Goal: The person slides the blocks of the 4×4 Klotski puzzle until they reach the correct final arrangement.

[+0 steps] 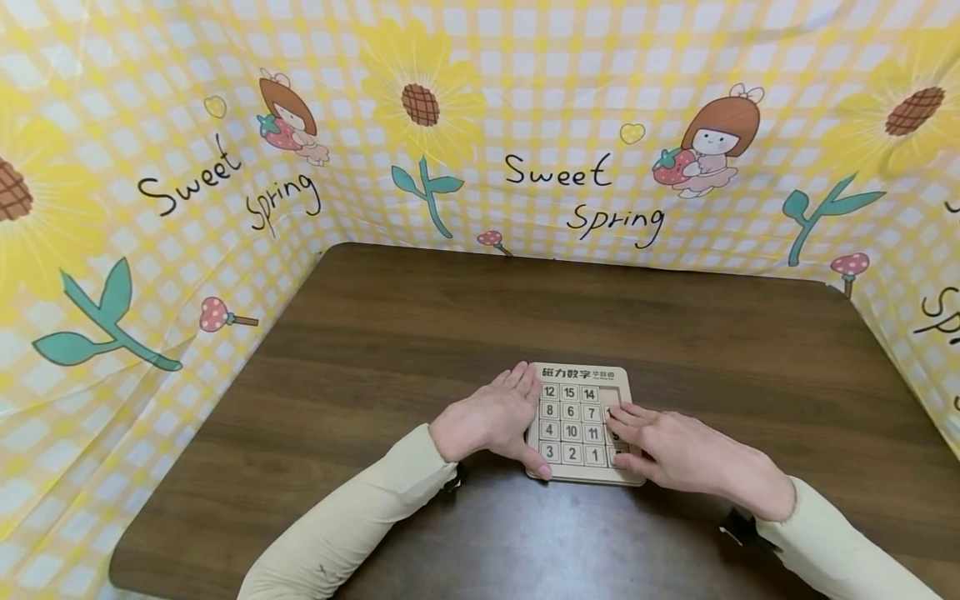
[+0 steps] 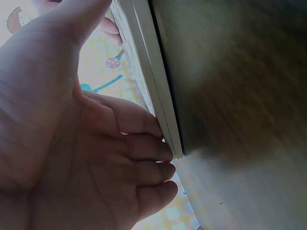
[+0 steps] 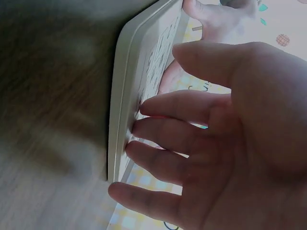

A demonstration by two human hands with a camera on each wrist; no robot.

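Observation:
A light wooden sliding number puzzle (image 1: 585,473) lies flat on the table, with its printed heading along the far side. Rows of numbered tiles (image 1: 572,432) fill its frame, and the top right slot holds no tile. Along the left edge rests my left hand (image 1: 498,417), its fingers extended and the thumb at the near left corner. In the left wrist view its fingertips meet the puzzle's side (image 2: 165,120). My right hand (image 1: 675,446) touches the right column with nearly straight fingers, partly covering those tiles. From the right wrist, several fingertips (image 3: 139,127) reach over the frame's edge.
The dark brown wooden table (image 1: 420,317) has rounded corners. Behind it and at both sides hangs a yellow checked cloth (image 1: 555,100) printed with flowers, cartoon figures and lettering. Dark straps show near both sleeve cuffs (image 1: 795,517).

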